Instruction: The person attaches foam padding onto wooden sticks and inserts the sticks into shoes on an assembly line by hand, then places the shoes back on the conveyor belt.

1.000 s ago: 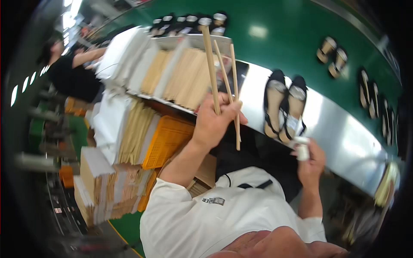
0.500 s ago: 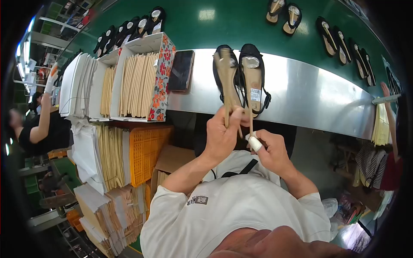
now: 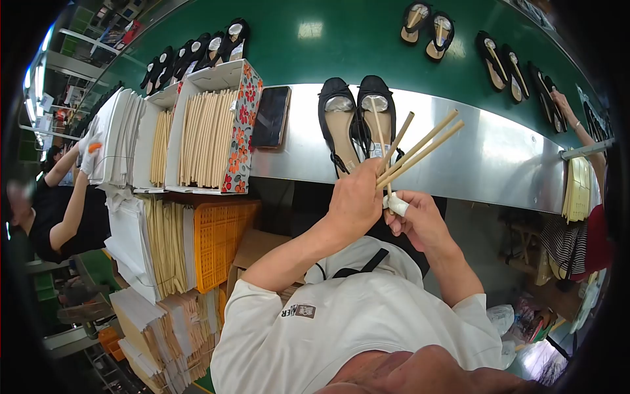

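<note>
A pair of black flat shoes stands on the metal ledge, the left shoe (image 3: 340, 125) beside the right shoe (image 3: 375, 88), each with crumpled paper in its toe. My left hand (image 3: 356, 197) is closed around several pale sticks (image 3: 423, 148) that fan out to the upper right, over part of the right shoe. My right hand (image 3: 420, 220), with white wrapping on a digit, pinches the lower end of a thin stick (image 3: 379, 128). That stick's upper end reaches into the right shoe's toe. The shoes' heels are partly hidden by my left hand and the sticks.
Left of the shoes lie a phone (image 3: 271, 118) and a flowered box (image 3: 243, 125) of sticks. An orange crate (image 3: 224, 243) is below. More black shoes (image 3: 440, 34) line the green belt (image 3: 354, 39). Other people's hands show at a paper stack (image 3: 115, 134) and far-right shoes.
The sticks in my left hand have swung from over the left shoe to the upper right. The left person's hands have come to the paper stack; another person's hand now reaches the far-right shoes.
</note>
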A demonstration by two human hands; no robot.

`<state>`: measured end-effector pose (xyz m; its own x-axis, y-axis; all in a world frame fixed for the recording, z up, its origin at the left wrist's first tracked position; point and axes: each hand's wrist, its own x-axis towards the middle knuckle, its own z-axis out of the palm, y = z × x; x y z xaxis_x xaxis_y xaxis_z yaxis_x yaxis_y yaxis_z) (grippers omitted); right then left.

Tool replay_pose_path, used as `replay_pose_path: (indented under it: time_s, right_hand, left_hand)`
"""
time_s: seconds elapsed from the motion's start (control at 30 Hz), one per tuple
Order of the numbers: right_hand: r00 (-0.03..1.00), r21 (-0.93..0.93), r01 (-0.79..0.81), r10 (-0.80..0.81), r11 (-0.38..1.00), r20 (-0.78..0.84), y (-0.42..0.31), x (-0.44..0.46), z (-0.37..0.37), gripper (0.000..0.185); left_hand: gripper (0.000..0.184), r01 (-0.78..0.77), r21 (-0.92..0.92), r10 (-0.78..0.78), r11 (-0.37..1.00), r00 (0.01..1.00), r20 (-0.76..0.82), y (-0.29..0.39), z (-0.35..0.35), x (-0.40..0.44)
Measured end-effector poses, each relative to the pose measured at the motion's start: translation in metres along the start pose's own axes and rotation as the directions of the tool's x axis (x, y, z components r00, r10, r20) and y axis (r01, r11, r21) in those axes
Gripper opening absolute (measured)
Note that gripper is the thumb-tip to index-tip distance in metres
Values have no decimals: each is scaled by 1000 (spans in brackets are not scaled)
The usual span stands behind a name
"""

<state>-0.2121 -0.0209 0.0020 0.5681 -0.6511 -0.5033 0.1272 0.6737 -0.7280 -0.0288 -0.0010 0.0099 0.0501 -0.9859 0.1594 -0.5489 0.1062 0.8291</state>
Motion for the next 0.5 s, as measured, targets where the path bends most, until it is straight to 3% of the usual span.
replay_pose_path:
  time_s: [0.5]
  right_hand:
    - [998, 99, 49, -46, 994, -30, 6, 2, 5, 18]
  left_hand:
    - [29, 27, -20, -27, 999, 1000, 13, 2, 0, 4]
